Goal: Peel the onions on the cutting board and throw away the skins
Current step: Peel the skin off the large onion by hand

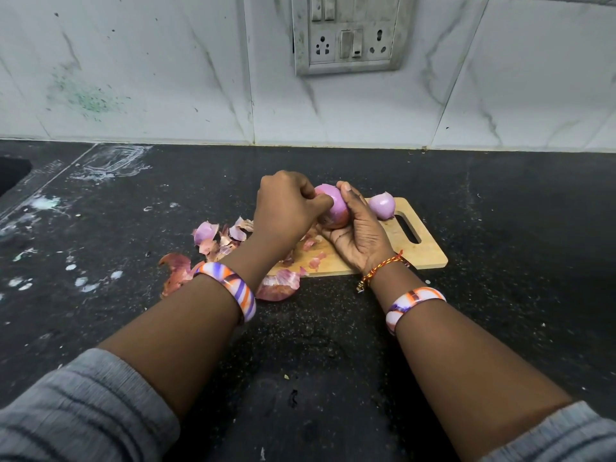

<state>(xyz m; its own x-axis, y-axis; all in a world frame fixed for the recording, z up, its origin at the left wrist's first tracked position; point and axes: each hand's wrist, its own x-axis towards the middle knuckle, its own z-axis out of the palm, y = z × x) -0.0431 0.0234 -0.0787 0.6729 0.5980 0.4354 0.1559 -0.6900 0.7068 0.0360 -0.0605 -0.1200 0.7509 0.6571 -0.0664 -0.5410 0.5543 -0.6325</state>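
Note:
A purple onion [333, 208] is held just above the wooden cutting board [393, 248]. My right hand [358, 228] cups it from the right and below, fingers curled round it. My left hand [286, 208] comes in from the left, its thumb and fingers pinching at the onion's skin. A second, peeled onion [382, 205] lies on the board's far edge by the handle slot. Loose onion skins [216, 238] are strewn left of the board, with more skin pieces [278, 285] at its front edge and small scraps on the board itself.
The black stone counter [500, 261] stretches all round the board, with white smears at the left. A sink's corner [13, 175] shows at the far left. The tiled wall with a switch and socket panel [350, 31] stands behind.

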